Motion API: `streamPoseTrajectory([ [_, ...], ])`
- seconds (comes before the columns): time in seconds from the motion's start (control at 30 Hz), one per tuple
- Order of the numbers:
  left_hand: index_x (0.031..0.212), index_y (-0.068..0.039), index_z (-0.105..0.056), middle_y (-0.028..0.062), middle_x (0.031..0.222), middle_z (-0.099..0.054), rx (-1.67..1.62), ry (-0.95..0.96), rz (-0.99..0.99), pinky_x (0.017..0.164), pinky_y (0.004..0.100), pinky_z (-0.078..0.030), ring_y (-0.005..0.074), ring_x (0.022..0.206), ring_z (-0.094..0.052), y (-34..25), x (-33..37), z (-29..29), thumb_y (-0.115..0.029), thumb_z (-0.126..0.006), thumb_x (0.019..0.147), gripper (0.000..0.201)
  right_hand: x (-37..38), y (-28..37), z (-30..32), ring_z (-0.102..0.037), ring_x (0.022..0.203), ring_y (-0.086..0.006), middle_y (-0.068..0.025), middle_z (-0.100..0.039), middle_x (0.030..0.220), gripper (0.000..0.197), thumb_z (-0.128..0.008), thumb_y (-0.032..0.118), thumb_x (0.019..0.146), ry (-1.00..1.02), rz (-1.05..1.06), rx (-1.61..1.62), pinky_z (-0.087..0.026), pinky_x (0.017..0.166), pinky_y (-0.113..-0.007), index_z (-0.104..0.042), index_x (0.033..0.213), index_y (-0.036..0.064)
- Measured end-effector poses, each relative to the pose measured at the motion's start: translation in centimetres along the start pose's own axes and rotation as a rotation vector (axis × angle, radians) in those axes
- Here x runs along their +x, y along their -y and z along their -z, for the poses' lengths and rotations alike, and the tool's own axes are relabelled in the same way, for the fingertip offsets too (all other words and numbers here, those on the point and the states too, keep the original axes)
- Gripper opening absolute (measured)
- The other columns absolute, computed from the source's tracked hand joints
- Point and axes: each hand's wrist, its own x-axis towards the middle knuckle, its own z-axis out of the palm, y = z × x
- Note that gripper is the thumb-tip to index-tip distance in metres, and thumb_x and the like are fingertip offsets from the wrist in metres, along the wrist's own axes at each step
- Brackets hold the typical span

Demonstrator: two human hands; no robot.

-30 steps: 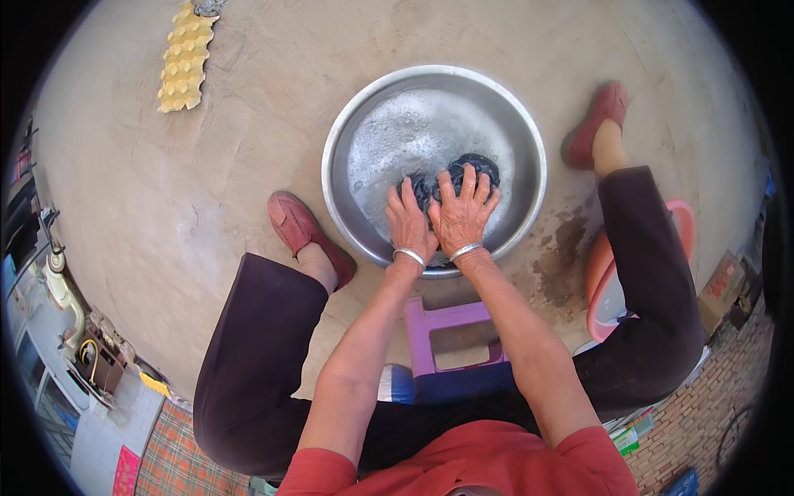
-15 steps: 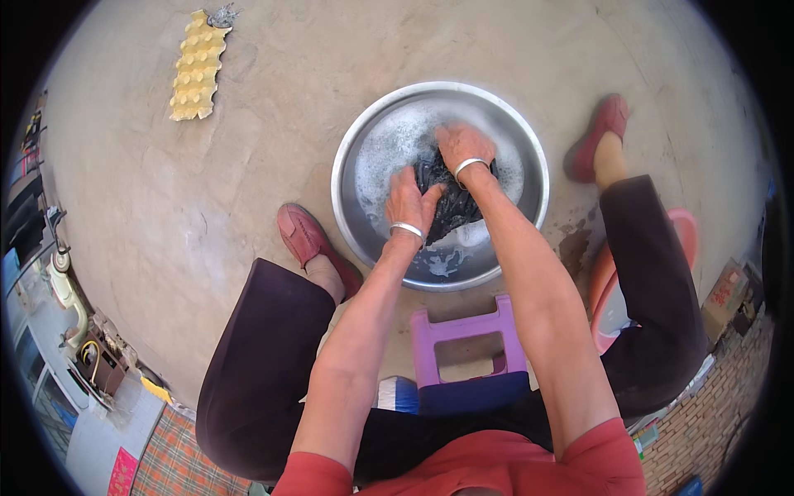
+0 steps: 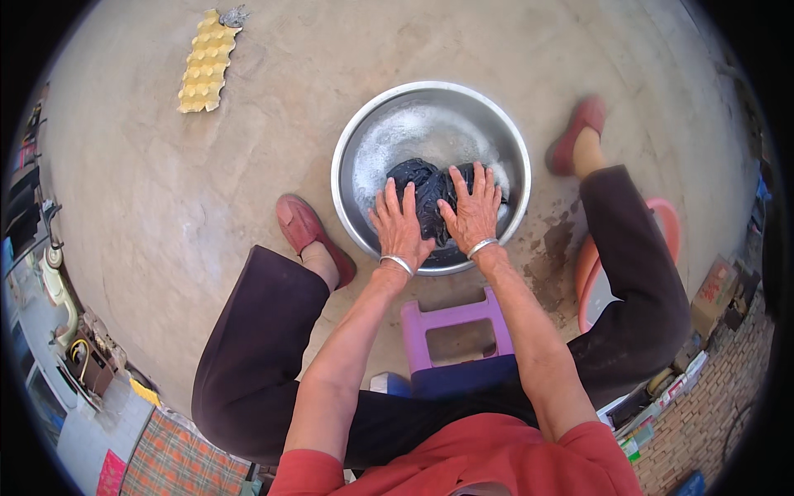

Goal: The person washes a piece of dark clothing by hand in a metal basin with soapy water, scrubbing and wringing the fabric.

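Now the right hand (image 3: 473, 215) has pulled back across the basin (image 3: 354, 161), splayed like the left hand (image 3: 399, 231) against the cloth (image 3: 429, 201): pressing, I'd judge.

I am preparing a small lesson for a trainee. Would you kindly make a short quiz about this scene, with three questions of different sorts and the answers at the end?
1. True or false: the left grip and the right grip both touch the dark cloth.
2. Which colour is the stool?
A. green
B. purple
C. white
3. Fill the gap: seen by the person, the yellow egg tray lies farther to the ____ than the metal basin.

Key: 1. True. 2. B. 3. left.
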Motion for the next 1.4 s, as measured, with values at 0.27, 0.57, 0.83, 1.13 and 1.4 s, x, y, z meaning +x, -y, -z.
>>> streamPoseTrajectory([
  [0.27,0.132,-0.005,-0.04,0.0209,0.14,-0.032,-0.006,-0.047,0.179,0.096,0.0587,-0.035,0.048,0.116,-0.04,3.3,2.1,-5.4,-0.011,-0.074,0.07,0.07,2.2,2.7,-4.9,-0.039,0.124,-0.0419,-0.023,-0.043,0.134,0.05,-0.066,0.035,0.08,-0.121,0.245,-0.14,-0.03,0.1,-0.058,-0.056,0.126,0.0187],
  [0.57,0.103,0.001,-0.049,0.019,0.106,-0.051,-0.205,0.112,0.255,0.075,0.0474,-0.048,0.0413,0.093,-0.057,3.1,7.1,-2.3,-0.031,-0.086,0.061,0.064,13.0,3.8,-2.8,-0.068,0.089,-0.0258,-0.0129,-0.07,0.089,0.02,-0.057,0.026,0.084,0.331,0.09,-0.154,-0.051,0.075,-0.041,-0.073,0.084,0.0136],
  [0.83,0.096,-0.003,-0.056,0.0145,0.098,-0.054,-0.069,-0.06,-0.047,0.07,0.0481,-0.049,0.039,0.084,-0.06,-0.6,6.8,2.0,-0.014,-0.08,0.065,0.041,13.4,-3.8,-1.1,-0.065,0.081,-0.0333,-0.0203,-0.068,0.082,0.034,-0.059,0.036,0.085,0.009,-0.197,0.77,-0.049,0.077,-0.039,-0.072,0.078,0.0051],
  [1.13,0.134,-0.005,-0.042,0.0186,0.128,-0.042,0.105,0.116,-0.39,0.094,0.0485,-0.042,0.0372,0.104,-0.05,-0.3,-1.6,1.3,-0.018,-0.085,0.055,0.091,1.1,-1.4,2.2,-0.027,0.134,-0.0473,-0.0224,-0.025,0.15,0.082,-0.074,0.037,0.076,0.151,-0.018,0.046,-0.031,0.101,-0.064,-0.032,0.147,0.027],
  [1.4,0.148,-0.004,-0.017,0.0239,0.148,-0.024,0.104,0.169,0.046,0.106,0.0587,-0.029,0.0461,0.13,-0.031,2.5,2.8,-1.1,-0.034,-0.085,0.058,0.117,-0.4,1.4,-2.0,-0.037,0.125,-0.0401,-0.0143,-0.037,0.145,0.076,-0.07,0.035,0.079,0.012,0.159,-0.148,-0.031,0.098,-0.061,-0.036,0.146,0.024],
])
